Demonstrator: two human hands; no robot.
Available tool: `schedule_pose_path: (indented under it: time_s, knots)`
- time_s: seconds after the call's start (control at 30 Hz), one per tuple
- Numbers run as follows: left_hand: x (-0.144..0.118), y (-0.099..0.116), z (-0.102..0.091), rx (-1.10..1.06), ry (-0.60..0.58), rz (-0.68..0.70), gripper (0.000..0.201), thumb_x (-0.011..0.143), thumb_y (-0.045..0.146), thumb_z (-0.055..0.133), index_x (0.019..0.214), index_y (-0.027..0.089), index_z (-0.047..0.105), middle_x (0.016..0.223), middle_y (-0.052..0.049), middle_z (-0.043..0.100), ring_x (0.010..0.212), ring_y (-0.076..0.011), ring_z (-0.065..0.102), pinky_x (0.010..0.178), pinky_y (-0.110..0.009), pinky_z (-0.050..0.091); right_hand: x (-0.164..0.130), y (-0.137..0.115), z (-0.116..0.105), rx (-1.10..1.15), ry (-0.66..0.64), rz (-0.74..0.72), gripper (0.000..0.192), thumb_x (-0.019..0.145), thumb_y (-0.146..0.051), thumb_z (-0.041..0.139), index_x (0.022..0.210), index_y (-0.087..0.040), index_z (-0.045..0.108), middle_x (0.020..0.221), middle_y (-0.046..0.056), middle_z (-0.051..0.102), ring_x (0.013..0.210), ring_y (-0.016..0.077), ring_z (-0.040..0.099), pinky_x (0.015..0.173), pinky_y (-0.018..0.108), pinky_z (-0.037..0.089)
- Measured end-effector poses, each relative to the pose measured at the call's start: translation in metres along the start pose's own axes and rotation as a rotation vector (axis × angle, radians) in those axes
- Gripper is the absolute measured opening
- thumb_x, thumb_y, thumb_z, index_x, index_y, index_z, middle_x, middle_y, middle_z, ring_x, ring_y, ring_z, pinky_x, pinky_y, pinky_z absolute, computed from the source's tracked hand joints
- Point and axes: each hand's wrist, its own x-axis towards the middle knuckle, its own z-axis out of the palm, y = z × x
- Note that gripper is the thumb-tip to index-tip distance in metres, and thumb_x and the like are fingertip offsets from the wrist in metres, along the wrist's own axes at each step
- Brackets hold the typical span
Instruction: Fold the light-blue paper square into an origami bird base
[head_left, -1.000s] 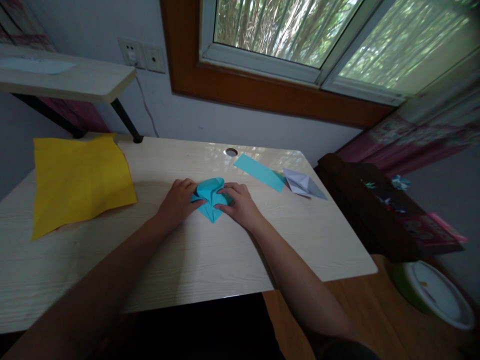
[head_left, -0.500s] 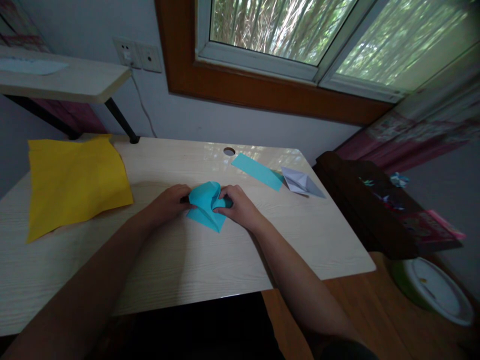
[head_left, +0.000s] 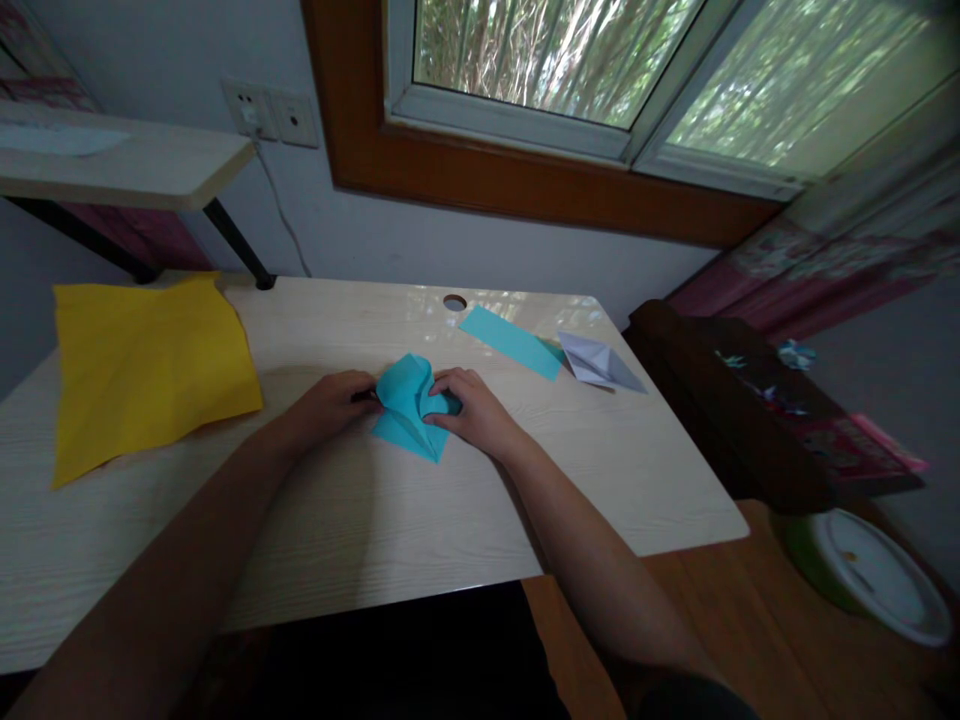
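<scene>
Left hand (head_left: 330, 403) fingertips are hidden behind the folded-up flap of the blue paper (head_left: 409, 405), so its grip can't be told for sure; it touches the paper's left edge. Right hand (head_left: 469, 410) has thumb and fingers pinched together on the paper's right side, at the raised fold; part of the paper under that hand is covered. The far window (head_left: 570, 60) is cut off at the top of the view, both forearms are cut off at the bottom, and the room is dim, so the creases are hard to read. Blue paper sits on the table (head_left: 375, 520) about mid-table, between the two hands, partly folded and puffed up. Its flat lower corner points toward 5 o'clock, the raised flap stands at 12 o'clock, and the long axis runs roughly 11 to 5. Yellow sheet (head_left: 146, 365) lies flat at 9 o'clock, well apart. Blue strip (head_left: 510, 342) lies at 1 o'clock, near, running 10 to 4. White folded paper (head_left: 598, 362) sits just beside the strip's far end at 2 o'clock. Cable hole (head_left: 454, 302) is at 12 o'clock. Dark box (head_left: 750, 410) stands off the table at 3 o'clock, its contents blurred. Green bowl (head_left: 870, 575) sits at 4 o'clock on the floor.
</scene>
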Motion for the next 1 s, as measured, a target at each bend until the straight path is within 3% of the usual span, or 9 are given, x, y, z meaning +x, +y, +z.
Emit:
schedule_pose_path:
  time_s: [0.4,0.63,0.77,0.9,1.0]
  knots:
    - [0.001,-0.004,0.004,0.016,-0.019,0.028,0.024,0.081,0.046,0.069,0.088,0.024,0.073,0.086,-0.003,0.072,0.081,-0.0225,0.065,0.075,-0.035,0.049,-0.002,0.0,0.0,0.03,-0.089,-0.088,0.033,0.085,-0.036,0.079,0.114,-0.029,0.065,0.123,0.005,0.067,0.122,0.0237,0.059,0.108,0.044,0.043]
    - [0.001,-0.009,0.006,0.059,-0.024,0.056,0.027,0.081,0.051,0.07,0.086,0.024,0.072,0.088,-0.004,0.071,0.083,-0.0227,0.063,0.078,-0.036,0.049,-0.005,-0.005,-0.002,0.063,-0.075,-0.089,0.034,0.083,-0.024,0.078,0.115,-0.031,0.066,0.145,0.007,0.049,0.136,0.0261,0.05,0.111,0.048,0.046]
    - [0.002,-0.01,0.006,0.048,-0.045,0.076,0.029,0.081,0.053,0.07,0.088,0.025,0.073,0.09,-0.004,0.072,0.089,-0.0245,0.064,0.083,-0.038,0.05,-0.006,-0.005,0.0,0.071,-0.054,-0.079,0.033,0.084,-0.023,0.078,0.114,-0.03,0.067,0.138,0.008,0.05,0.132,0.0258,0.052,0.11,0.047,0.049]
    - [0.001,-0.004,0.005,0.04,-0.022,0.067,0.028,0.081,0.053,0.07,0.087,0.026,0.074,0.088,-0.004,0.072,0.089,-0.0251,0.064,0.081,-0.037,0.05,-0.006,-0.008,0.002,0.061,-0.02,-0.065,0.025,0.091,-0.035,0.072,0.115,-0.029,0.068,0.125,0.009,0.053,0.125,0.0242,0.055,0.108,0.045,0.05]
    - [0.0,-0.001,0.006,0.086,-0.003,0.075,0.029,0.083,0.052,0.069,0.09,0.024,0.074,0.088,-0.004,0.071,0.084,-0.0238,0.063,0.078,-0.036,0.048,-0.006,-0.013,0.001,0.048,-0.017,-0.069,0.027,0.096,-0.041,0.065,0.119,-0.027,0.068,0.128,0.01,0.053,0.126,0.0234,0.055,0.11,0.044,0.049]
